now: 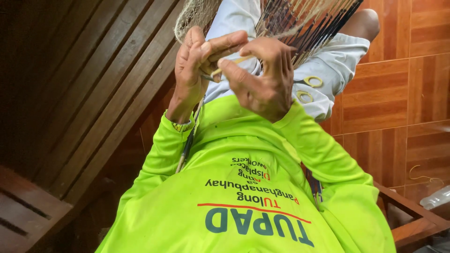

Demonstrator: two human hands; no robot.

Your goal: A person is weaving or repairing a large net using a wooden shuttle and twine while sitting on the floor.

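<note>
My left hand (191, 70) and my right hand (263, 77) meet in front of my chest, both pinching a thin pale stick (236, 60) that runs between their fingertips. Pale netting (197, 13) hangs over the top of my left hand. Just behind my right hand a bundle of thin dark sticks (311, 21) fans upward across my lap. Both arms are in neon green sleeves (323, 154). A thin cord (187, 145) drops down from under my left wrist.
Yellow-handled scissors (310, 88) lie on the white cloth (337, 61) over my lap. Dark wooden bench slats (93, 93) fill the left. Brown wood-pattern floor tiles (403, 93) are on the right, with a wooden armrest (412, 215) and a clear plastic bottle (436, 197).
</note>
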